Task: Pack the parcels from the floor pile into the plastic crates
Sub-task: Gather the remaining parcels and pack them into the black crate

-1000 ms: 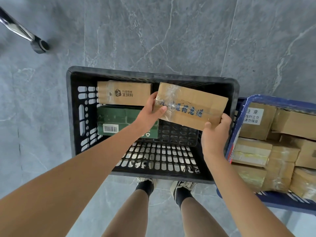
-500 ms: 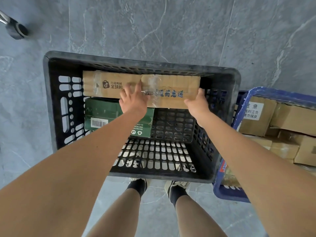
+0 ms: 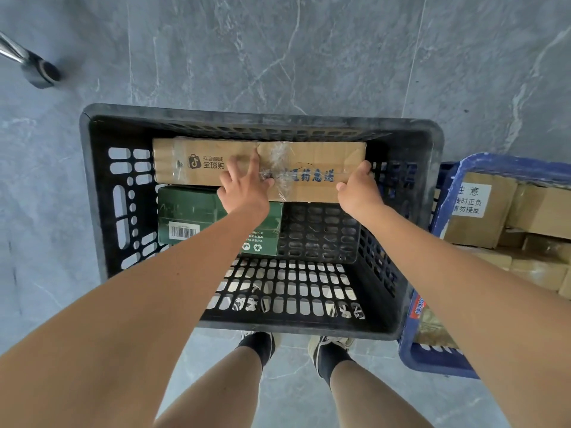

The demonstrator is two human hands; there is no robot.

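A black plastic crate (image 3: 102, 193) stands on the floor in front of me. A taped brown parcel with blue writing (image 3: 312, 173) lies along its far wall, at the right end of a brown parcel with a printed logo (image 3: 185, 162). My left hand (image 3: 244, 189) rests on the taped parcel's left end with its fingers spread and straight. My right hand (image 3: 358, 186) grips the parcel's right end, fingers curled over the edge. A green box (image 3: 188, 211) sits in the crate just nearer than the logo parcel.
A blue crate (image 3: 445, 171) filled with several brown parcels (image 3: 482, 211) stands against the black crate's right side. A metal leg with a dark foot (image 3: 41, 72) is at the far left. My feet (image 3: 327, 347) are right behind the black crate on the grey tiled floor.
The taped parcel went from held above the crate down against the far wall beside the logo parcel. My left hand's fingers have spread out flat on it.
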